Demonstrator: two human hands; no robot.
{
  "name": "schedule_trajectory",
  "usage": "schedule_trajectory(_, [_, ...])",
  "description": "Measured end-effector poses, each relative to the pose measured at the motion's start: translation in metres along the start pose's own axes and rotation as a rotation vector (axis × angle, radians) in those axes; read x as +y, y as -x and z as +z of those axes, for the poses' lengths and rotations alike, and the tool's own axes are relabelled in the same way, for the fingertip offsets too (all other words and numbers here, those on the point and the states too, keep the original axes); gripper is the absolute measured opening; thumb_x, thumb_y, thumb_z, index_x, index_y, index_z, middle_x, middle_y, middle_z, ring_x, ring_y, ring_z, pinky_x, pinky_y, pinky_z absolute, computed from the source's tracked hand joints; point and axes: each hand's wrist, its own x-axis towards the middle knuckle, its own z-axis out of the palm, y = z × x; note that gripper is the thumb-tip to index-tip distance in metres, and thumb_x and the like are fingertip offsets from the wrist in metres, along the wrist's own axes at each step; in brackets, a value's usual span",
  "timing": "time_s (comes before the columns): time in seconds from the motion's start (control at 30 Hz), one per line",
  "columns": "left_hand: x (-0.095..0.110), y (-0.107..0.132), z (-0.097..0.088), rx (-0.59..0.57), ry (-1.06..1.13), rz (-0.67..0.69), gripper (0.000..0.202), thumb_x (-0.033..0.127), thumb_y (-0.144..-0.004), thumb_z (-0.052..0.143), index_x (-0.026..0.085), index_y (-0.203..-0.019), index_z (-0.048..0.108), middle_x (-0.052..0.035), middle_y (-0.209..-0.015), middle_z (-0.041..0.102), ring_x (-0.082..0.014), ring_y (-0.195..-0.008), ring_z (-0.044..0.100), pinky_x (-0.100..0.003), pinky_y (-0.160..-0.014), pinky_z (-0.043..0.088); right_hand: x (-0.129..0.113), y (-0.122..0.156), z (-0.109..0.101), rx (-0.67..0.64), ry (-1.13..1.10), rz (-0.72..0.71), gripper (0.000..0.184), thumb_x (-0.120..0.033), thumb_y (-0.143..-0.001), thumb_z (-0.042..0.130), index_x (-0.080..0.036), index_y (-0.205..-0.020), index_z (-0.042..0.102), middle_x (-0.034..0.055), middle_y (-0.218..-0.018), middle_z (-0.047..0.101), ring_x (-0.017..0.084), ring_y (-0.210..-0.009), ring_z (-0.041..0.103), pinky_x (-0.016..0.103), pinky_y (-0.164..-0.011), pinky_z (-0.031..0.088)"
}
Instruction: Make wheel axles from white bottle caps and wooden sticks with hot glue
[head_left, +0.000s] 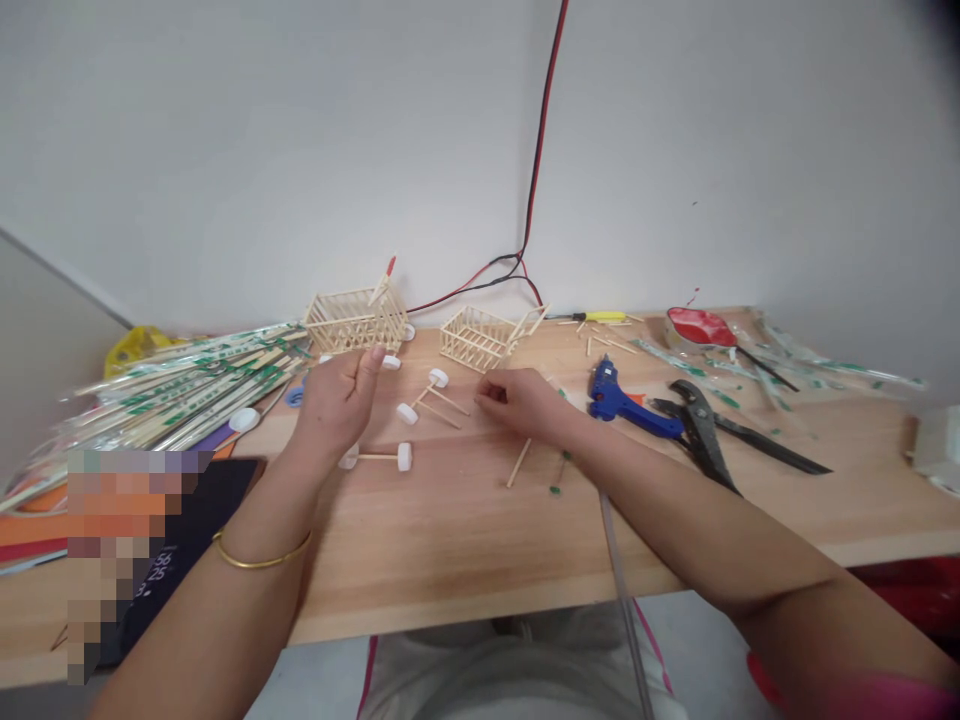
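My left hand (341,395) is closed, thumb up along the curled fingers; anything inside it is hidden. Near it lies a wooden stick axle with a white wheel (405,457) at each end. My right hand (521,402) is pinched just above the table, and I cannot make out what is between its fingertips. Between the hands rests a small stick frame (429,395) with two white wheels. Behind them stand a stick-built cart (356,318) with white wheels and a second stick-built basket (476,338). A loose stick (519,463) lies below my right hand.
Right of my right arm lie a blue glue gun (630,405), black-handled pliers (701,430) and a red-topped container (701,328). A yellow-handled tool (600,316) lies by the wall. Wrapped chopsticks (195,390) are heaped left, above a dark phone-like slab (187,560).
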Motion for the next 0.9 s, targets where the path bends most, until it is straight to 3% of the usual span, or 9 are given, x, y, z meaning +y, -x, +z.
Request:
schedule_trajectory(0.1, [-0.004, -0.002, 0.004, 0.002, -0.023, 0.028, 0.037, 0.036, -0.09, 0.029, 0.019, -0.064, 0.049, -0.0032, -0.063, 0.054, -0.0167, -0.064, 0.051, -0.029, -0.061, 0.037, -0.004, 0.001, -0.005, 0.034, -0.028, -0.022, 0.011, -0.019, -0.077, 0.053, -0.015, -0.074, 0.063, 0.0004, -0.064, 0.061, 0.01, -0.057, 0.051, 0.02, -0.055, 0.032])
schedule_trajectory(0.27, [-0.009, -0.004, 0.017, -0.019, 0.096, 0.204, 0.022, 0.028, -0.088, 0.038, 0.017, -0.098, 0.055, -0.0085, -0.101, 0.059, -0.0179, -0.091, 0.054, -0.029, -0.079, 0.042, -0.008, 0.002, -0.009, 0.08, -0.08, -0.076, 0.012, -0.021, -0.078, 0.053, -0.015, -0.074, 0.061, -0.0007, -0.063, 0.059, 0.009, -0.057, 0.05, 0.019, -0.054, 0.033])
schedule_trajectory(0.33, [-0.008, -0.004, 0.018, -0.061, 0.076, 0.239, 0.025, 0.03, -0.09, 0.035, 0.017, -0.094, 0.057, -0.0083, -0.097, 0.061, -0.0184, -0.091, 0.055, -0.03, -0.08, 0.041, -0.008, 0.002, -0.009, 0.09, -0.091, -0.085, 0.012, -0.022, -0.079, 0.052, -0.015, -0.075, 0.061, -0.0012, -0.062, 0.059, 0.009, -0.057, 0.05, 0.019, -0.054, 0.032])
schedule_trajectory(0.5, [-0.003, -0.001, 0.009, -0.074, -0.06, 0.124, 0.044, 0.041, -0.092, 0.027, 0.018, -0.069, 0.057, -0.0051, -0.069, 0.06, -0.018, -0.07, 0.055, -0.029, -0.067, 0.039, -0.009, 0.002, -0.009, 0.082, -0.074, -0.074, 0.013, -0.022, -0.079, 0.052, -0.015, -0.074, 0.061, -0.0022, -0.06, 0.056, 0.008, -0.055, 0.047, 0.02, -0.054, 0.03])
schedule_trajectory(0.63, [-0.001, 0.001, 0.008, -0.074, -0.003, 0.134, 0.046, 0.047, -0.091, 0.031, 0.018, -0.069, 0.06, -0.0042, -0.072, 0.063, -0.0171, -0.072, 0.057, -0.028, -0.068, 0.039, -0.01, 0.002, -0.011, 0.085, -0.057, -0.074, 0.017, -0.025, -0.082, 0.051, -0.015, -0.071, 0.059, -0.0019, -0.06, 0.054, 0.008, -0.056, 0.044, 0.021, -0.055, 0.029])
schedule_trajectory(0.73, [-0.002, 0.002, 0.013, -0.073, 0.039, 0.177, 0.044, 0.049, -0.089, 0.035, 0.018, -0.071, 0.062, -0.0045, -0.074, 0.064, -0.0172, -0.075, 0.057, -0.027, -0.07, 0.039, -0.011, 0.002, -0.015, 0.117, -0.083, -0.096, 0.032, -0.033, -0.087, 0.045, -0.015, -0.062, 0.053, -0.0026, -0.056, 0.048, 0.008, -0.054, 0.041, 0.021, -0.053, 0.028])
schedule_trajectory(0.9, [-0.003, 0.002, 0.014, 0.1, 0.055, 0.168, 0.045, 0.042, -0.092, 0.031, 0.018, -0.065, 0.058, -0.0039, -0.065, 0.059, -0.0167, -0.064, 0.053, -0.029, -0.061, 0.037, -0.016, 0.006, -0.039, 0.188, -0.198, -0.104, 0.046, -0.048, -0.086, 0.045, -0.016, -0.053, 0.046, -0.004, -0.05, 0.038, 0.008, -0.05, 0.036, 0.021, -0.049, 0.027])
